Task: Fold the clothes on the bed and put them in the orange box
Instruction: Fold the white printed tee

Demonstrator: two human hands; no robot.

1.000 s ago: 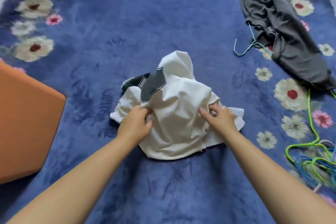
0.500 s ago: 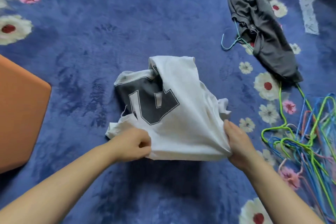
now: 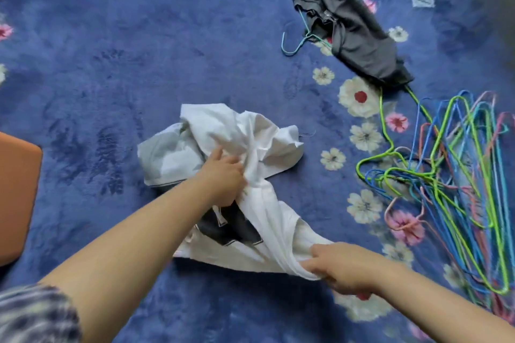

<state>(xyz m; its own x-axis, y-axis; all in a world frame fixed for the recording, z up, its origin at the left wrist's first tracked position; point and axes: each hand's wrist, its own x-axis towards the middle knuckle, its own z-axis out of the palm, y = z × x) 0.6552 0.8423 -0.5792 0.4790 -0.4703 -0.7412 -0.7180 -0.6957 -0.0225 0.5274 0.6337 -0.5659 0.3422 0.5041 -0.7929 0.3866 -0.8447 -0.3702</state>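
Left hand is buried in the middle of the white T-shirt, fingers curled into a bunched fold of the fabric right around the centre of the frame. Right hand is lower right of centre, pinching the shirt's near edge, and the cloth runs taut between the two hands. The shirt's pretty crumpled, spread out on the blue flowered blanket, with part of its dark printed graphic showing just below the left hand.

The orange box pokes in at the left edge, well apart from the shirt. Upper right there's a dark grey garment lying in a heap with a teal hanger sticking out from its left side. A tangle of coloured wire hangers sits along the right side.
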